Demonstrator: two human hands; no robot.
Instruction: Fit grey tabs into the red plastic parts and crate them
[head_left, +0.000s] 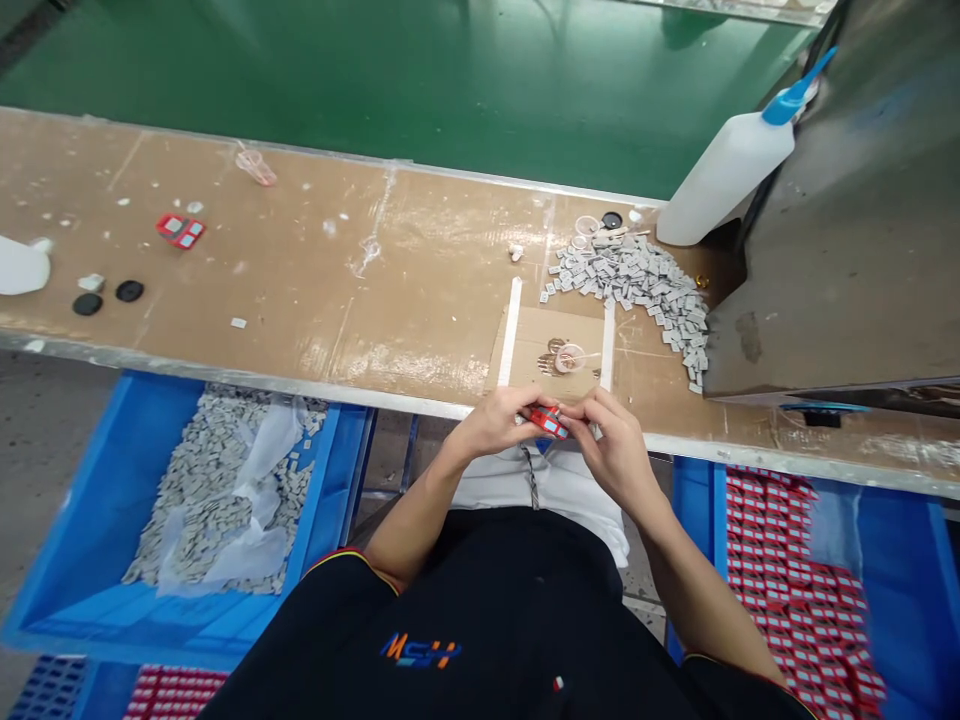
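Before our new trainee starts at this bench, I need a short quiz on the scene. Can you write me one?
1. Multiple choice: what do the left hand and right hand hold between them?
A) a small red-and-white piece
B) a black disc
C) a cardboard sheet

2. True or false: the blue bin on the person's left holds grey pieces.

3. Fill in the blank: the white squeeze bottle has a ____ nozzle.

Key: 1 A; 2 true; 3 blue.
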